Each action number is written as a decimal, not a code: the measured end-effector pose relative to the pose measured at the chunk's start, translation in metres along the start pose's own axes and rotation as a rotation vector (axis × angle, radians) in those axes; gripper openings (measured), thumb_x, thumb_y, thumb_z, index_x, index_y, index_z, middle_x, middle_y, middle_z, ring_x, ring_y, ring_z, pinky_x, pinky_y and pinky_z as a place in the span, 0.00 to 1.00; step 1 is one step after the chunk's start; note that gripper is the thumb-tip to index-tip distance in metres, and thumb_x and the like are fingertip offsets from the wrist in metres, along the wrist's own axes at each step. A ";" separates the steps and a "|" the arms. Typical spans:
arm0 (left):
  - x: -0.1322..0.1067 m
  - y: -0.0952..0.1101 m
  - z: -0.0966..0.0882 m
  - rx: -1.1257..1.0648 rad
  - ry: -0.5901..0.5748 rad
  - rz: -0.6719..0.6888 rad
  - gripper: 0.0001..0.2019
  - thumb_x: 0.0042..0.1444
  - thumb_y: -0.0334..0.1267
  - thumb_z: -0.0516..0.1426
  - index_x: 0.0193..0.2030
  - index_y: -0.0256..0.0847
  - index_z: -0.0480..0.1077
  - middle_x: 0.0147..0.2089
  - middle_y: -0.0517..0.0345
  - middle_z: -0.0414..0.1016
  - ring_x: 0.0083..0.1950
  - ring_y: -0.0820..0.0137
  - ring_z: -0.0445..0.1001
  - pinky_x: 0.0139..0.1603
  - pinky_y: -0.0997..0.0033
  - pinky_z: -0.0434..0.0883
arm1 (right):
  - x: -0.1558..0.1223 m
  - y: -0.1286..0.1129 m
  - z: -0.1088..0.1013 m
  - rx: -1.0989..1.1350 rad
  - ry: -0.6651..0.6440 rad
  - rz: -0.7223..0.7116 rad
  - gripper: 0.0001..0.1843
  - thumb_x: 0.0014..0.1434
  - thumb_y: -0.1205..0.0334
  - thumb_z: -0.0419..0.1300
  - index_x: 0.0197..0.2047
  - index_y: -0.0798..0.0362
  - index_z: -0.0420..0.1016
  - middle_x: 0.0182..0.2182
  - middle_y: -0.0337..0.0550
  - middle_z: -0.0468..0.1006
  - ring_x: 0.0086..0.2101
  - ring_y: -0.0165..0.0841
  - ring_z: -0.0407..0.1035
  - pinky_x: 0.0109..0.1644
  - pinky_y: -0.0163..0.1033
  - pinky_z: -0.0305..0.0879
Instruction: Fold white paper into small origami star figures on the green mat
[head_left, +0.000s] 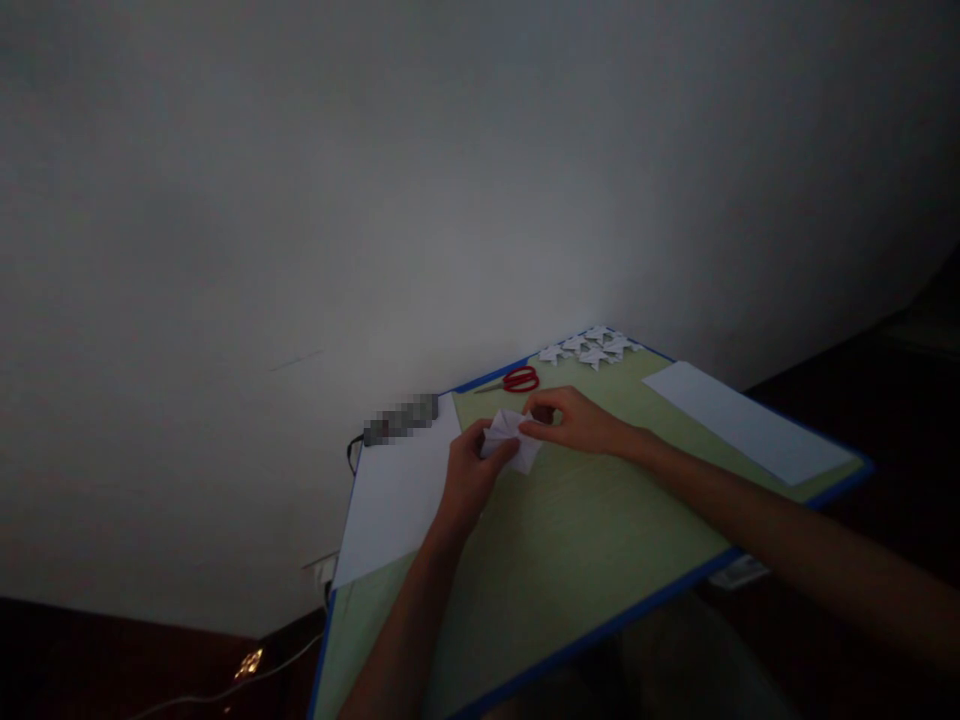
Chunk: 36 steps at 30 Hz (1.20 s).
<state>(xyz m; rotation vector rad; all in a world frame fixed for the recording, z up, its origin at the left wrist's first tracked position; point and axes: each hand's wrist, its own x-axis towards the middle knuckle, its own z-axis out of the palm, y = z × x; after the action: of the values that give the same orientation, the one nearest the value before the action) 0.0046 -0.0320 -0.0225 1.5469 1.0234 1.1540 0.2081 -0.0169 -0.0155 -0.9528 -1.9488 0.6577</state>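
white paper, one, in two hands

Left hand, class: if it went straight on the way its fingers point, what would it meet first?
The folded white paper that the left hand and right hand both hold. Past it, probably the right hand itself, then the red scissors; depth is unclear in this dim view.

Item: folded white paper, small, creased into layered flaps with pointed corners. Positioned over green mat, toward twelve o'clock from its centre. Pinched at eight o'clock side by left hand, at two o'clock side by right hand.
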 end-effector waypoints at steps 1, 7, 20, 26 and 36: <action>0.000 0.000 0.000 0.010 0.002 0.002 0.13 0.47 0.39 0.67 0.39 0.36 0.77 0.33 0.56 0.79 0.33 0.69 0.75 0.36 0.72 0.70 | 0.000 0.000 0.000 0.000 -0.001 0.002 0.12 0.59 0.55 0.63 0.33 0.56 0.75 0.24 0.38 0.72 0.27 0.29 0.65 0.32 0.34 0.59; -0.001 0.000 -0.001 0.107 0.009 0.048 0.10 0.48 0.38 0.66 0.36 0.37 0.76 0.31 0.59 0.78 0.31 0.70 0.73 0.33 0.73 0.68 | -0.001 0.001 0.000 -0.018 -0.032 -0.006 0.11 0.58 0.56 0.64 0.36 0.57 0.77 0.25 0.38 0.72 0.27 0.29 0.65 0.32 0.34 0.59; -0.004 0.004 0.000 0.113 -0.020 0.048 0.13 0.49 0.41 0.66 0.39 0.37 0.77 0.33 0.57 0.79 0.32 0.69 0.74 0.33 0.72 0.68 | 0.000 0.002 0.000 -0.077 -0.056 0.035 0.11 0.57 0.56 0.64 0.36 0.57 0.78 0.24 0.38 0.71 0.27 0.29 0.64 0.32 0.34 0.57; -0.004 0.004 0.000 0.177 0.007 0.066 0.10 0.48 0.38 0.65 0.36 0.37 0.77 0.31 0.59 0.78 0.31 0.70 0.72 0.31 0.74 0.66 | -0.001 0.000 0.001 -0.067 -0.091 0.010 0.09 0.57 0.59 0.64 0.35 0.57 0.78 0.25 0.39 0.74 0.27 0.30 0.65 0.32 0.33 0.58; -0.006 0.012 0.006 0.242 0.005 0.104 0.08 0.46 0.36 0.64 0.35 0.38 0.75 0.31 0.60 0.76 0.32 0.70 0.72 0.32 0.74 0.66 | -0.002 -0.003 0.006 -0.186 -0.131 -0.022 0.05 0.52 0.64 0.64 0.29 0.57 0.74 0.25 0.36 0.72 0.27 0.28 0.63 0.30 0.33 0.52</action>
<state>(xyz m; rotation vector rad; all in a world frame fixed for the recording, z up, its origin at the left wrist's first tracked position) 0.0100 -0.0414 -0.0131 1.8063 1.1296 1.1369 0.2027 -0.0209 -0.0177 -1.0213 -2.1626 0.5451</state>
